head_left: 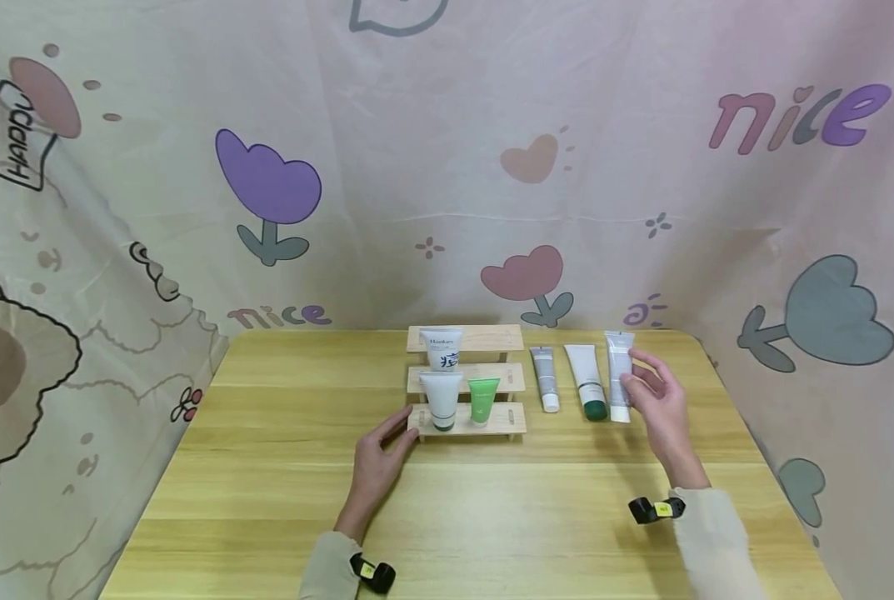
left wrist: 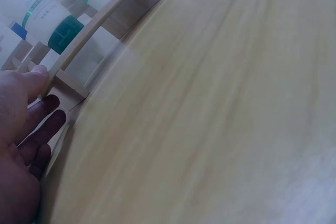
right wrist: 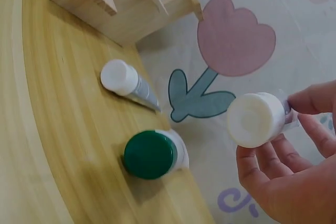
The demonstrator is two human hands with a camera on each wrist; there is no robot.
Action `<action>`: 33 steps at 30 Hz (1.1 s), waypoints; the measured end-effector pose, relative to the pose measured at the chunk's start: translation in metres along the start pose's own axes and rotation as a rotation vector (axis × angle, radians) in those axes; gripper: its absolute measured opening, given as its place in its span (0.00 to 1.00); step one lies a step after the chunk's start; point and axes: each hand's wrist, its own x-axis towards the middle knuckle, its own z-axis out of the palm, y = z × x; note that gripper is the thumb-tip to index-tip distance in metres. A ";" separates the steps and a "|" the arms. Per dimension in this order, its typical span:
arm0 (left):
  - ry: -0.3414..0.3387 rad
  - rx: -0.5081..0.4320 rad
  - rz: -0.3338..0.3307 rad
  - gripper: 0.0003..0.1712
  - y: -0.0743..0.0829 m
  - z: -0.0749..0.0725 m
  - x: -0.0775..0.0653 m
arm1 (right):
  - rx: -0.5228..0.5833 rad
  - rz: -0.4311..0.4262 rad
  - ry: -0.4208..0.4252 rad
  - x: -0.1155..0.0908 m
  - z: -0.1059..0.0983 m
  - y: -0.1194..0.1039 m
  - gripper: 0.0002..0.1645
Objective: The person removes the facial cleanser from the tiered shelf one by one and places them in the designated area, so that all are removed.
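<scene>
- Right hand (head_left: pixel 658 400): fingers and thumb pinched a pale tube (head_left: pixel 617 358) with a white cap, cap end down. Tube was at the right end of the group, just beside a white tube (head_left: pixel 584 371) and, in the right wrist view, clear of the worktop (head_left: pixel 529 517). Its print: small, unreadable.
- Left hand (head_left: pixel 377 462): grasped the left end of the wooden rack (head_left: pixel 510 417), thumb over the lowest shelf board, other fingers loosely bent at and below its end.
- Lowest shelf: squeeze tube (head_left: pixel 442 396) with dark green cap, upright at left; small green tube (head_left: pixel 482 398) to its right, upright. Lettering on both too fine to read.
- Middle shelf: lettered tube (head_left: pixel 441 343), upright, its foot hidden by the squeeze tube. Latin line looked like "Hanfen", not certain; below it a large blue Chinese character, apparently 痘.
- Right of rack, lying on the worktop, caps toward the person: grey tube (head_left: pixel 544 375), white-capped, nearest the rack; then the white tube, green-capped. Labels illegible.
- Backdrop (head_left: pixel 402 125): "nice" in coloured letters, high right and again low left of the rack; "HAPPY" turned sideways, far left.
</scene>
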 end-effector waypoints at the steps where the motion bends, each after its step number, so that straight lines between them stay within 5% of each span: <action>1: -0.002 0.004 -0.003 0.24 0.001 0.000 0.000 | 0.000 0.000 -0.006 0.001 -0.002 0.001 0.29; 9: 0.010 -0.011 0.043 0.23 0.002 0.002 0.000 | -0.065 0.035 0.015 0.014 -0.018 0.015 0.31; 20: 0.006 0.003 0.011 0.24 0.000 0.002 -0.001 | -0.100 0.121 0.055 0.028 -0.033 0.027 0.31; 33: 0.000 0.020 -0.029 0.24 0.000 0.001 0.000 | -0.358 0.162 0.059 0.043 -0.045 0.045 0.29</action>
